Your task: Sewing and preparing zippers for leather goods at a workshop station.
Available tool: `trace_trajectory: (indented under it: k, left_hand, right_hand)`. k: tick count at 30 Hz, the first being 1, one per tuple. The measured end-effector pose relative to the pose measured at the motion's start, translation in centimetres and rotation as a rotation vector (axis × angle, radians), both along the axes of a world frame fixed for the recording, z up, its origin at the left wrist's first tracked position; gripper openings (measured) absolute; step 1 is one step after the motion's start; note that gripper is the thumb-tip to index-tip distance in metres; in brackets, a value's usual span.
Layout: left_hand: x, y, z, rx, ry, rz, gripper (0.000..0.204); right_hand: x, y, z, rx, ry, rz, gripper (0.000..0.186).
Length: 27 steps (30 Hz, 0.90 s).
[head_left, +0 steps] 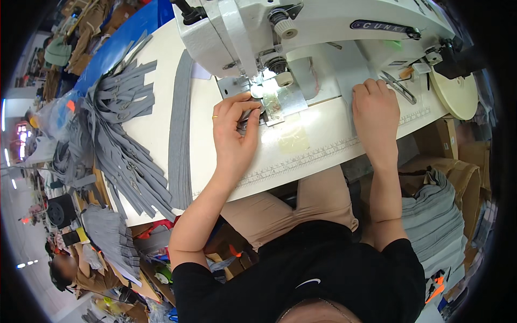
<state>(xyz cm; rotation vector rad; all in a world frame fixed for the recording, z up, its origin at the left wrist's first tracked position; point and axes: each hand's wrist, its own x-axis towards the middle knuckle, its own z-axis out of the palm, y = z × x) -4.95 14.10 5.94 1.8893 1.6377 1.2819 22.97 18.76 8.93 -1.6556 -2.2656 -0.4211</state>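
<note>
A white sewing machine (323, 21) stands over the table, its lamp lighting the needle area. My left hand (234, 129) is at the metal needle plate (293, 102), thumb and fingers curled together beside the presser foot; whatever lies between the fingertips is too small to make out. Under the machine's arm, a smooth grey fabric piece (347, 67) reaches toward the right. My right hand (376, 116) is closed at its right edge, fingers curled under and partly hidden. Thread snips (399, 88) lie just beyond the right hand.
Grey zipper strips (126, 140) hang in a heap over the table's left side, beside a stack of long grey strips (180, 140). A ruler tape (301, 167) runs along the front edge. Folded grey fabric (436, 226) sits in a box at right. Another person (81, 269) is at far left.
</note>
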Motion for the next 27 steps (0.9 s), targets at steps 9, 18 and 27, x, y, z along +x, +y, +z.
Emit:
trace_trajectory:
  k: [9,18,27]
  left_hand:
    - [0.1,-0.2,-0.1,-0.05,-0.127,0.014,0.01]
    - [4.2,-1.1,2.6,-0.724,-0.905,-0.502,0.028]
    - [5.7,0.0,1.9,-0.892,-1.032,-0.432,0.029]
  right_hand:
    - [1.6,1.7,0.8,0.075,0.221,0.047,0.011]
    - [-2.1,-3.5,3.5,0.01,0.14,0.333,0.018]
    - [-4.2,-10.7,0.3,-1.402,0.312,1.476,0.015]
